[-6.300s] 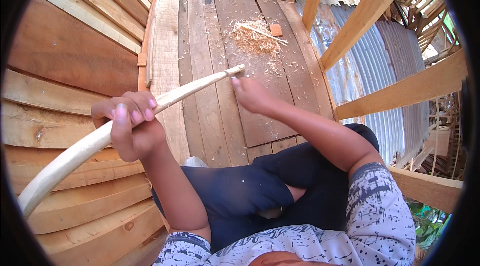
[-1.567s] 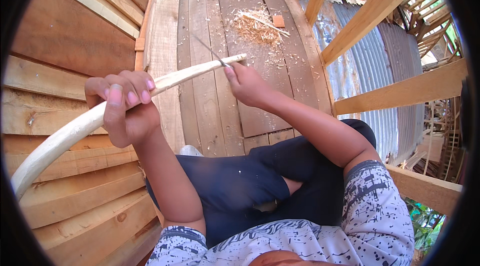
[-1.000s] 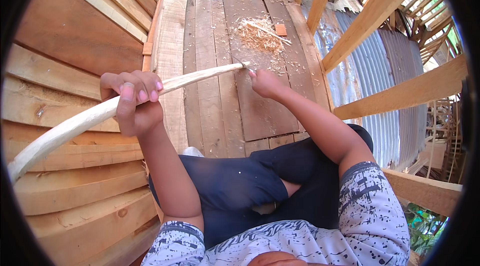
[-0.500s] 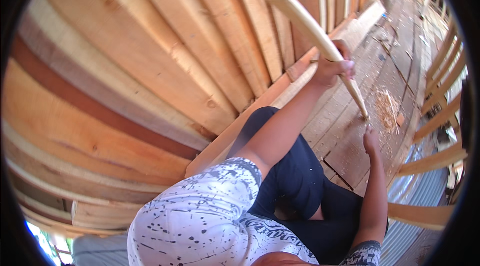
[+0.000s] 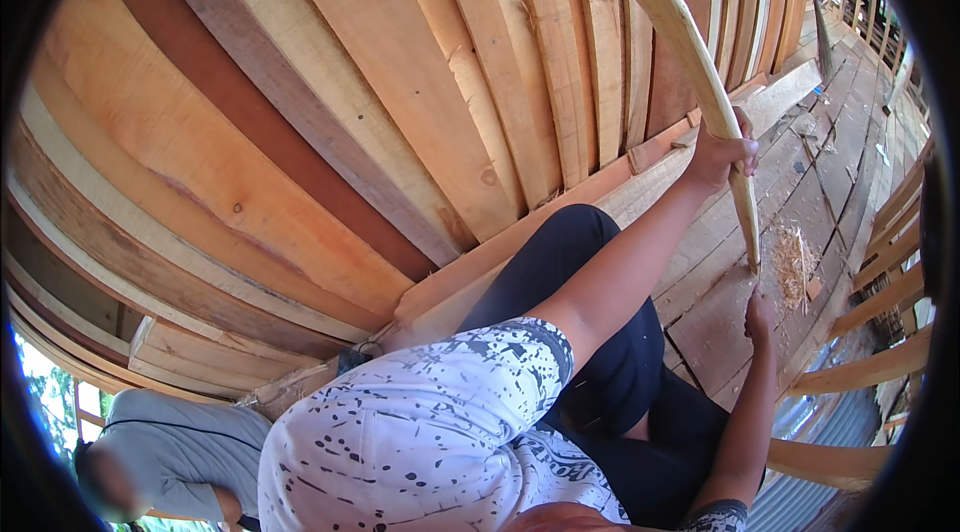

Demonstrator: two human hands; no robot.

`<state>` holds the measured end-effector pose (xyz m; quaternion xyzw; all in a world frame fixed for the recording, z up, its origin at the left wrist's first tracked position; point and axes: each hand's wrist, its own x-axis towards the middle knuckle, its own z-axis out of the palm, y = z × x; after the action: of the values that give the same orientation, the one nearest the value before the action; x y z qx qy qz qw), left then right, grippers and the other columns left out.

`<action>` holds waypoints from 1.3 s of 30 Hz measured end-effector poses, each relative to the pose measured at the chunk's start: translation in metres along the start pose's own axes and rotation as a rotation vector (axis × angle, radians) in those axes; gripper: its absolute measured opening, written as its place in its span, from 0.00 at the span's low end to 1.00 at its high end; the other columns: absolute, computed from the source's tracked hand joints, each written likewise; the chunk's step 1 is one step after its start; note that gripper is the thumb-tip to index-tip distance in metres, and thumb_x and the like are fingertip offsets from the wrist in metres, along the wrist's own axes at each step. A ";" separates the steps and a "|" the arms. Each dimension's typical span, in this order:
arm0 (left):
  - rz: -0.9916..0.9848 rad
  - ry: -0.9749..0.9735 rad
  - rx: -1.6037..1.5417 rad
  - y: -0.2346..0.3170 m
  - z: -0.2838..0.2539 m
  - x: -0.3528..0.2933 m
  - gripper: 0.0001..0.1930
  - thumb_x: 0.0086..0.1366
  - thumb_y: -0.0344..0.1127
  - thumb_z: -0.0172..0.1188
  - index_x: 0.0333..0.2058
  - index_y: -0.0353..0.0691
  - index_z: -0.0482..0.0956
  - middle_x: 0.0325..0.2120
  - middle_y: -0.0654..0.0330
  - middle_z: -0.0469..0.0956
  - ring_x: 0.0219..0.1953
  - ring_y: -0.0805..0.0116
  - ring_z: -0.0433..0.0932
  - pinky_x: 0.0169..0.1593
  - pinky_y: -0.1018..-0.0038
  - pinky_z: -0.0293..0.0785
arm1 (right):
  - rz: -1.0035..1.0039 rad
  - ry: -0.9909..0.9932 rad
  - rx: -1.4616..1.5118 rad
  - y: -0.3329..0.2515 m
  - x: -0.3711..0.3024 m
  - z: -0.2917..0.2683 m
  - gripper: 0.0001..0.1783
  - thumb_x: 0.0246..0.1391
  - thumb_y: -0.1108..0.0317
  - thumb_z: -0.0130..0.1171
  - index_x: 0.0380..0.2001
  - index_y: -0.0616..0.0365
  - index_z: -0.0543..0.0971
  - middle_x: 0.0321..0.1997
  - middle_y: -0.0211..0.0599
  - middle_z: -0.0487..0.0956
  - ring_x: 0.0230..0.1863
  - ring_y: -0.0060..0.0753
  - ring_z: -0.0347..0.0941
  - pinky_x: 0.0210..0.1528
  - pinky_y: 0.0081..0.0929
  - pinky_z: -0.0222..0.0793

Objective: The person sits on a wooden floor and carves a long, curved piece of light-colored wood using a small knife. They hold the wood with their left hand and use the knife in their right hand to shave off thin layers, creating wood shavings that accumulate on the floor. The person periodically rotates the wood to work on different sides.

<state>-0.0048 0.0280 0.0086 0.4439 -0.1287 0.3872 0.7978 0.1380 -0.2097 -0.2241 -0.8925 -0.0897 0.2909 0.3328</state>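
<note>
A long, pale wooden pole, bare of bark, slants down from the top of the view and tapers to its lower end over the floorboards. My left hand is wrapped round it a little above that end. Just beyond the tip, on the near side, is my right hand, its fingers closed. Whatever those fingers hold, if anything, is too small and hidden to name. Beside the pole's tip lies a heap of curled wood shavings on the plank floor.
A wall of upright wooden boards rises along my left. Wooden railing slats run on my right, with corrugated metal sheeting below. At the lower left is another person in a grey shirt. Scraps lie farther along the floor.
The whole view has swung, so pole and hands appear farther right and lower. The other person has come into sight at lower left. My left hand keeps its grip on the pole.
</note>
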 end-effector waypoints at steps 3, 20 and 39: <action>-0.011 0.003 0.001 -0.001 -0.001 -0.003 0.12 0.48 0.28 0.64 0.24 0.43 0.67 0.13 0.61 0.70 0.14 0.68 0.72 0.23 0.69 0.74 | -0.005 -0.012 0.043 -0.001 -0.001 0.000 0.29 0.67 0.44 0.38 0.44 0.64 0.70 0.20 0.34 0.68 0.14 0.29 0.64 0.14 0.33 0.60; -0.013 0.054 0.018 -0.002 0.016 0.003 0.11 0.47 0.27 0.63 0.24 0.41 0.67 0.13 0.60 0.68 0.14 0.68 0.70 0.22 0.70 0.72 | 0.040 -0.047 0.086 -0.013 -0.020 -0.002 0.28 0.68 0.46 0.36 0.43 0.63 0.71 0.20 0.33 0.67 0.14 0.28 0.63 0.15 0.32 0.61; -0.032 0.011 -0.025 -0.016 0.033 0.017 0.19 0.47 0.19 0.63 0.34 0.39 0.64 0.23 0.60 0.68 0.15 0.68 0.73 0.19 0.70 0.73 | 0.024 -0.063 0.129 -0.008 -0.012 -0.002 0.24 0.67 0.47 0.37 0.37 0.58 0.68 0.19 0.31 0.65 0.14 0.28 0.63 0.14 0.31 0.59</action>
<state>0.0223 0.0048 0.0273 0.4340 -0.1222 0.3753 0.8098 0.1295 -0.2088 -0.2119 -0.8606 -0.0705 0.3280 0.3831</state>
